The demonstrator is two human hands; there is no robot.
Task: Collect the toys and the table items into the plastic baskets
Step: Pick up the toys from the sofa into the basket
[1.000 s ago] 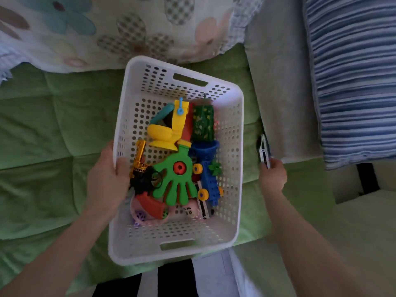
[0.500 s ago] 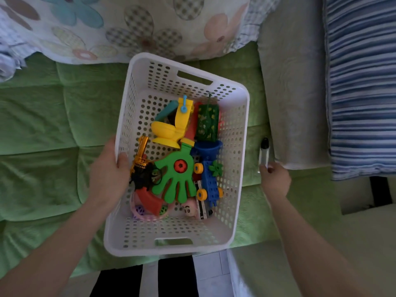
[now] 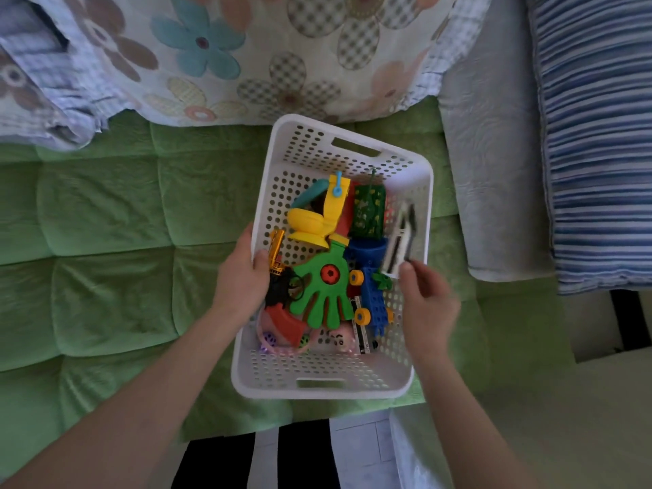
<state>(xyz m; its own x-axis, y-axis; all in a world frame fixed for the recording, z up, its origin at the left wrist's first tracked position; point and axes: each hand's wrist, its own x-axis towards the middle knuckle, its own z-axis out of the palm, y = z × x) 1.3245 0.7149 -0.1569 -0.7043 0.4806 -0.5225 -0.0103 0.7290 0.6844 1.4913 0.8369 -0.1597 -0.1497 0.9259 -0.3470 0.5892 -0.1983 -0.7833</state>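
A white perforated plastic basket point(image 3: 352, 388) sits on the green quilted sofa seat. Inside lie several toys: a yellow toy toilet point(image 3: 314, 220), a green hand clapper point(image 3: 324, 291), a green camouflage toy point(image 3: 368, 215), a blue wheeled block toy point(image 3: 370, 287) and a gold and black toy gun point(image 3: 278, 255). My left hand point(image 3: 240, 280) grips the basket's left rim. My right hand point(image 3: 427, 305) is over the basket's right side and pinches a blurred white marker with a black cap point(image 3: 400, 241) by its lower end.
A flowered blanket point(image 3: 229, 54) lies behind the basket. A grey cushion point(image 3: 494, 164) and a blue striped cloth point(image 3: 599, 135) are on the right. A black and white striped floor point(image 3: 300, 457) shows below the sofa edge.
My right hand lifted the marker from beside the grey cushion and moved it left over the basket's right side. The left hand kept its grip on the rim.
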